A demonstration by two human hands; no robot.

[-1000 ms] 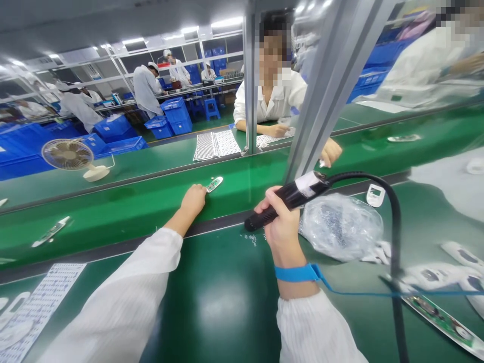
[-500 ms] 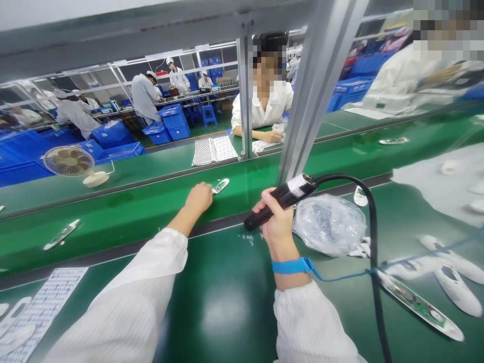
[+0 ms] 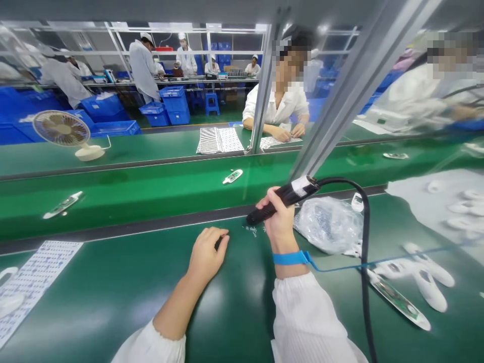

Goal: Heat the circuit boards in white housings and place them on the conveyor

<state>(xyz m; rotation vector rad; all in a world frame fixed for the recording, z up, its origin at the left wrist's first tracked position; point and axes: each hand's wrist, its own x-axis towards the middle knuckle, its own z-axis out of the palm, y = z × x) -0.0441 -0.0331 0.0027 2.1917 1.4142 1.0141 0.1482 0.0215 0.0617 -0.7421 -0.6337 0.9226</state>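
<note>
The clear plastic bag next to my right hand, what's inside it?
The bag lies crumpled on the green table, beside the right hand holding the black tool. A dark speckled mass of tiny parts shows through; folds and glare hide what they are.

An electronics assembly factory is shown. A green conveyor belt is seen running across from nine to three o'clock, with small white devices carried on it. A green desk lies on the near side, where bare circuit boards and white casings are laid at four o'clock. Workers in white coats and caps are seen at eleven o'clock beside stacked blue crates. Aluminium frame posts stand at twelve o'clock, and a small fan at ten.
</note>
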